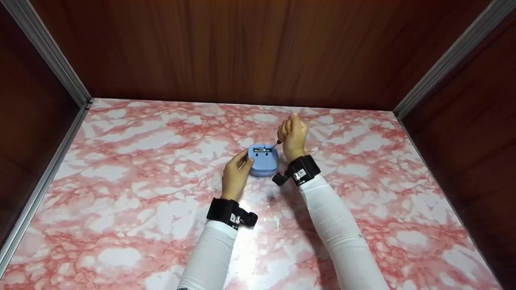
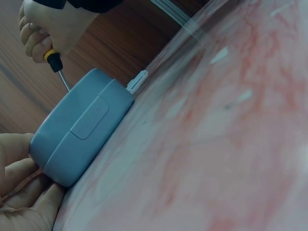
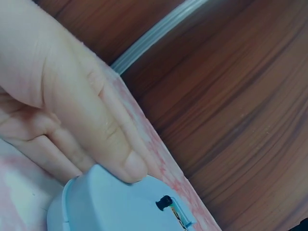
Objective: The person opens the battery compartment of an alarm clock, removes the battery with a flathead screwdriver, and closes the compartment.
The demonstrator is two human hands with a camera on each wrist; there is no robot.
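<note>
A light-blue, rounded-square plastic case [image 1: 264, 164] lies on the table with a slot open on its upper face, where a battery [image 1: 263, 150] shows. Two dark holes sit beside the slot. My left hand [image 1: 235, 175] grips the case at its left edge, thumb on top and fingers along the side, as the right wrist view also shows. Curled round a screwdriver [image 2: 55, 61] with a yellow and black handle, my right hand [image 1: 295, 135] is above the case's far right side. The metal shaft slants down to the upper face; the left wrist view hides its tip behind the rim.
A small pale plastic piece [image 2: 137, 82] lies on the table just past the case. The red-and-white marbled tabletop [image 1: 133, 169] is bounded by a dark wood back panel [image 1: 242, 52] and side panels with grey metal edging [image 1: 52, 52].
</note>
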